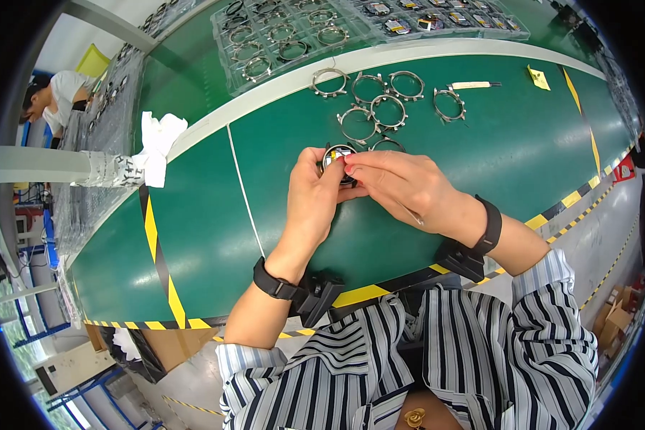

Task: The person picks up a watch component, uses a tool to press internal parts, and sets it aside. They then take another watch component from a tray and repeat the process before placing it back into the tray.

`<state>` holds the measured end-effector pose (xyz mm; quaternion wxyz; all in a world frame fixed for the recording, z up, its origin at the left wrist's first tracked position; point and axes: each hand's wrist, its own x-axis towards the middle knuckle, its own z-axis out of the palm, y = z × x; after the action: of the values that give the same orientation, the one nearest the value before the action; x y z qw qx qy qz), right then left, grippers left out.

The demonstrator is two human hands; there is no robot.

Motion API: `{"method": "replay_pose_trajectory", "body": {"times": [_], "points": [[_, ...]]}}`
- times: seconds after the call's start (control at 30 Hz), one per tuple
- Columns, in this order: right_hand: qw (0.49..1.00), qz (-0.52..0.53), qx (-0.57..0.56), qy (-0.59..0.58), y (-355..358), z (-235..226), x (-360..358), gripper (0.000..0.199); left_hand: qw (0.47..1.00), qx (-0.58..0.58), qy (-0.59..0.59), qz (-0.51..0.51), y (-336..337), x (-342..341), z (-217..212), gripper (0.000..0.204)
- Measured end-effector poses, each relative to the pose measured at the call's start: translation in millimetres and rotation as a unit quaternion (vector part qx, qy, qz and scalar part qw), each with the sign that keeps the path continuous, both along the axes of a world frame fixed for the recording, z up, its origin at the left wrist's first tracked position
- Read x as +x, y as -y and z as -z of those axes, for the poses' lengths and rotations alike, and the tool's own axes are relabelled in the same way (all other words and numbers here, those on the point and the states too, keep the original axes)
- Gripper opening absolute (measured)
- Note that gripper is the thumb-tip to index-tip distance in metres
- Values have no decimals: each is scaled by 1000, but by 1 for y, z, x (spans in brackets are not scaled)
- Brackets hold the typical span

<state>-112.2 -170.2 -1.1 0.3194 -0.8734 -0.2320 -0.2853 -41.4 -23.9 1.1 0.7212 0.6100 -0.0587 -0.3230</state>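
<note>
My left hand [310, 192] grips a small round watch case [327, 158] near the middle of the green table, thumb and fingers around its rim. Inside the case, a yellow and white part shows. My right hand [408, 186] is closed, its thumb and index fingertips pinched together over the case's right side. Out of the right palm's lower side sticks the end of a thin, pale, rod-like tool [415, 217]; its other end is hidden by the fingers. Just beyond my hands lie several metal watch frames with lugs [404, 118], one partly hidden behind the right fingers.
A lone watch frame [435, 107] lies right of the group, beside a wooden-handled tool [473, 85] and a yellow note [539, 77]. Behind a pale raised edge [423, 50] stand clear trays [229, 54] of watch parts. White cloth [161, 143] hangs on a post at left; a person [64, 97] sits beyond.
</note>
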Motion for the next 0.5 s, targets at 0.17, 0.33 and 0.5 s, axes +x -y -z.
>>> {"method": "replay_pose_trajectory", "body": {"times": [0.17,0.33,0.5], "points": [[1000,16,-24,6,-2,1,-2,28,1000,7,-3,-12,3,-1,0,14],[998,27,-57,-2,-1,2,-5,29,1000,17,-3,-12,3,-1,-1,13],[997,36,-65,-7,-2,1,-6,29,999,29,1,-15,4,-2,-2,13]]}}
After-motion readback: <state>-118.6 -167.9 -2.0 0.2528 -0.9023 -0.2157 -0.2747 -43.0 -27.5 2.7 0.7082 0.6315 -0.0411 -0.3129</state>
